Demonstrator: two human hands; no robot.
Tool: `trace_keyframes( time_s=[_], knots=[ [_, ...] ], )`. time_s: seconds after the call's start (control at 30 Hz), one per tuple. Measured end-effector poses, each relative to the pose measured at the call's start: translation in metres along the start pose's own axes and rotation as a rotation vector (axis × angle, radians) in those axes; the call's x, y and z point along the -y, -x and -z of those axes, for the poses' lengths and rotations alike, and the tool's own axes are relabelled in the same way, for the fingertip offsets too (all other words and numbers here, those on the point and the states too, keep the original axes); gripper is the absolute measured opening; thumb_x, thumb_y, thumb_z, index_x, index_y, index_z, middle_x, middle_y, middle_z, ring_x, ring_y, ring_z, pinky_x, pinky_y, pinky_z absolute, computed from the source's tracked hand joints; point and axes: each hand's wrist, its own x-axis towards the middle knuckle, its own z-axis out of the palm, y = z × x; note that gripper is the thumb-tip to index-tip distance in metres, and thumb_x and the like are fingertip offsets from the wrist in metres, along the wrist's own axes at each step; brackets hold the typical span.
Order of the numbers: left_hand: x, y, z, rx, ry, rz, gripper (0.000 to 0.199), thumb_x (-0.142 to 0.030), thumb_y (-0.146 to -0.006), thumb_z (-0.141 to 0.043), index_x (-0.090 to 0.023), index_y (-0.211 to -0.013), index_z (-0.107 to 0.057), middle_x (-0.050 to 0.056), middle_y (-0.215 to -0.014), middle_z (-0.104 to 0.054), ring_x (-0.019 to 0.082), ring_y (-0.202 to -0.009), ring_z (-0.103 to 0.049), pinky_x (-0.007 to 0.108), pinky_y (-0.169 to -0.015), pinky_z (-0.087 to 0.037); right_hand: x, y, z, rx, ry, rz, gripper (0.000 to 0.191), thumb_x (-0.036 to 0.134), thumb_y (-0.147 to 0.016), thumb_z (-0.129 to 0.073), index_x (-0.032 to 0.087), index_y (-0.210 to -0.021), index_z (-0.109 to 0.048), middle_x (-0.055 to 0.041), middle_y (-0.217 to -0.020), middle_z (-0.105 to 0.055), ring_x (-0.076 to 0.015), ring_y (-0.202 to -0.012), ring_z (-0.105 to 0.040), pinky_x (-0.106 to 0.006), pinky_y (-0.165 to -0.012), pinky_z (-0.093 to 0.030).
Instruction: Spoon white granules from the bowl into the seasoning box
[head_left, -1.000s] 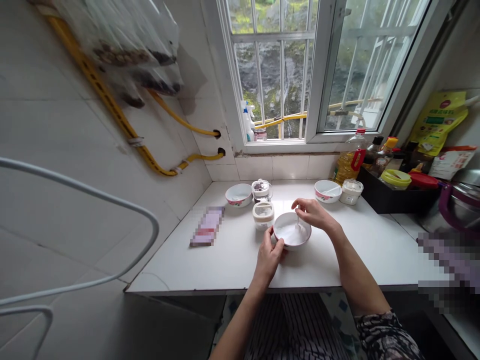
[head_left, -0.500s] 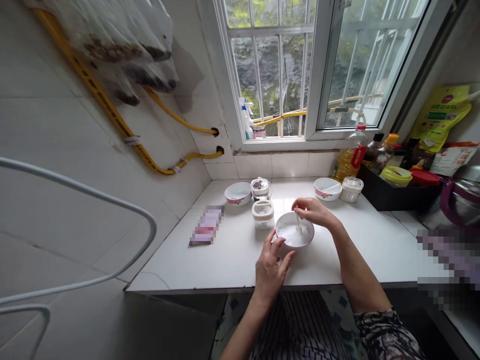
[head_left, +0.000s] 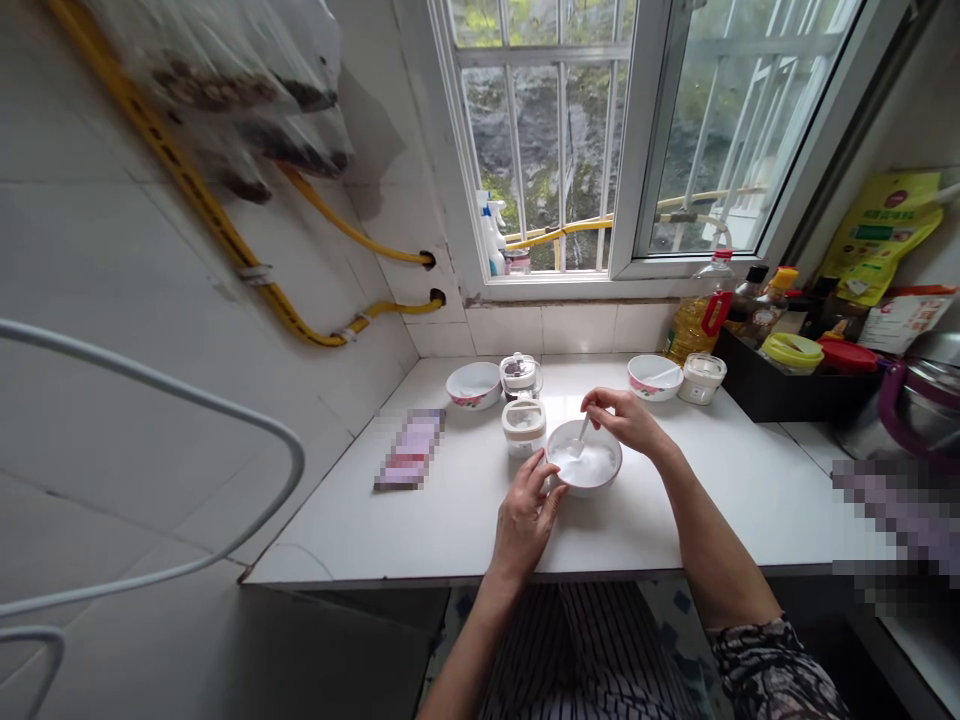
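A white bowl (head_left: pixel 589 490) with a thin reddish rim stands on the white counter, holding a white substance (head_left: pixel 589 466). My left hand (head_left: pixel 525 515) grips the bowl's left side, fingers and thumb on its rim and wall. Closed around the handle of a small white spoon (head_left: pixel 580 435) is my right hand (head_left: pixel 621 418), above the far right rim. The spoon's head dips into the white contents, tilted to the left. Just beyond the bowl, on its left, stands a lidded jar (head_left: pixel 524 428) with a beige band.
Behind are another lidded jar (head_left: pixel 520 377) and a flowered bowl (head_left: pixel 475 386). Farther right stand a second flowered bowl (head_left: pixel 655 379), a clear jar (head_left: pixel 703 379), an oil bottle (head_left: pixel 694 322) and a black box (head_left: pixel 772 392) of condiments. A pixelated purple packet (head_left: pixel 412 450) lies left.
The spoon has moved left within the bowl and leans more. My left hand and the bowl have shifted slightly left.
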Motion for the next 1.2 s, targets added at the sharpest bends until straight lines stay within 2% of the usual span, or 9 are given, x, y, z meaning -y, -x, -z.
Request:
trace_keyframes(
  time_s=[0.1, 0.2, 0.4, 0.53, 0.7, 0.83, 1.0, 1.2],
  knots=[
    [0.002, 0.000, -0.001, -0.008, 0.008, 0.005, 0.018, -0.024, -0.095, -0.057, -0.022, -0.112, -0.063, 0.013, -0.133, -0.061, 0.024, -0.109, -0.069, 0.030, -0.074, -0.064, -0.009, -0.004, -0.002, -0.014, -0.048, -0.091, 0.012, 0.023, -0.079, -0.054, 0.018, -0.074, -0.064, 0.0028, -0.057, -0.059, -0.0128, -0.056, -0.053, -0.025, -0.059, -0.041],
    [0.002, 0.001, -0.001, -0.008, 0.020, 0.012, 0.020, -0.024, -0.095, -0.057, -0.022, -0.113, -0.064, 0.013, -0.131, -0.063, 0.024, -0.111, -0.068, 0.029, -0.072, -0.063, -0.017, -0.007, -0.002, -0.007, -0.069, -0.118, 0.014, 0.023, -0.078, -0.052, 0.018, -0.071, -0.064, 0.0022, -0.055, -0.059, -0.0132, -0.054, -0.054, -0.026, -0.058, -0.043],
    [0.001, 0.002, 0.000, -0.003, 0.043, 0.020, 0.025, -0.019, -0.094, -0.055, -0.023, -0.117, -0.063, 0.012, -0.130, -0.063, 0.023, -0.111, -0.068, 0.028, -0.072, -0.063, -0.010, -0.005, 0.000, 0.063, -0.081, -0.025, 0.014, 0.026, -0.078, -0.060, 0.019, -0.076, -0.071, -0.0004, -0.066, -0.066, -0.0148, -0.063, -0.060, -0.029, -0.068, -0.047],
    [0.002, 0.001, 0.000, 0.002, 0.055, 0.022, 0.026, -0.019, -0.093, -0.055, -0.024, -0.117, -0.064, 0.012, -0.129, -0.063, 0.022, -0.109, -0.069, 0.027, -0.071, -0.063, -0.009, -0.004, 0.004, 0.005, -0.065, 0.026, 0.016, 0.029, -0.079, -0.059, 0.019, -0.076, -0.070, -0.0017, -0.070, -0.067, -0.0149, -0.063, -0.060, -0.029, -0.065, -0.046],
    [0.003, 0.002, -0.001, 0.003, 0.075, 0.035, 0.026, -0.019, -0.093, -0.054, -0.023, -0.117, -0.063, 0.012, -0.129, -0.063, 0.020, -0.104, -0.069, 0.025, -0.069, -0.062, -0.018, -0.006, 0.009, -0.069, -0.031, -0.027, 0.015, 0.028, -0.078, -0.055, 0.018, -0.074, -0.066, 0.0015, -0.058, -0.060, -0.0139, -0.058, -0.054, -0.026, -0.060, -0.041],
    [0.002, 0.003, -0.001, 0.013, 0.088, 0.045, 0.027, -0.020, -0.094, -0.054, -0.022, -0.119, -0.062, 0.013, -0.130, -0.062, 0.017, -0.095, -0.070, 0.025, -0.068, -0.061, -0.019, -0.006, 0.005, -0.056, -0.016, -0.079, 0.012, 0.023, -0.072, -0.054, 0.019, -0.069, -0.065, 0.0037, -0.052, -0.057, -0.0130, -0.054, -0.049, -0.025, -0.057, -0.037],
    [0.002, 0.003, -0.001, 0.020, 0.098, 0.054, 0.028, -0.021, -0.094, -0.054, -0.022, -0.120, -0.062, 0.013, -0.130, -0.061, 0.018, -0.096, -0.070, 0.025, -0.068, -0.061, -0.016, -0.006, -0.005, 0.008, -0.057, -0.147, 0.012, 0.020, -0.066, -0.054, 0.019, -0.063, -0.066, 0.0043, -0.047, -0.057, -0.0125, -0.050, -0.049, -0.025, -0.057, -0.038],
    [0.003, 0.003, -0.003, 0.012, 0.113, 0.054, 0.028, -0.021, -0.093, -0.054, -0.022, -0.120, -0.062, 0.013, -0.131, -0.061, 0.017, -0.095, -0.069, 0.024, -0.068, -0.061, -0.025, -0.010, -0.002, -0.069, -0.176, -0.253, 0.011, 0.025, -0.064, -0.056, 0.018, -0.062, -0.065, 0.0024, -0.046, -0.058, -0.0134, -0.048, -0.052, -0.026, -0.054, -0.042]
  ],
)
